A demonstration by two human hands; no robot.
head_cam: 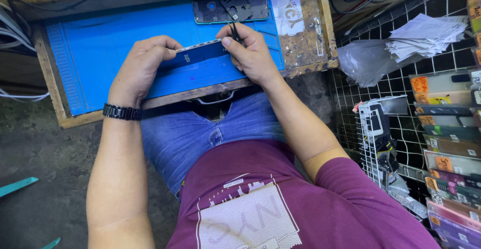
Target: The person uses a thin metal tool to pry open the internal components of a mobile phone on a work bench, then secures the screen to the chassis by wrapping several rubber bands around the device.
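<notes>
We observe the left hand (pixel 143 63) curled closed around one end of a dark blue phone panel (pixel 198 54), which is held tilted on its long edge just above the blue work mat (pixel 100 48). A black link wristwatch (pixel 122 111) sits on the left wrist. The right hand (pixel 250 53) is closed on the panel's other end, thumb pressed against its upper edge, and its fingers also pinch a pair of thin dark tweezers (pixel 234 30) whose tips point away from the body.

Beyond the tweezers, at the far edge of the mat, lies an opened phone body (pixel 210 9) with a dark inner plate (pixel 240 6) resting on it. The mat covers most of a worn wooden bench (pixel 308 38), whose bare right end carries a white printed sticker (pixel 288 8).

To the right of the bench we note a crumpled clear plastic bag (pixel 366 61), a stack of white papers (pixel 426 38), and a wire rack (pixel 381 139) beside rows of packaged phone cases (pixel 451 154).
</notes>
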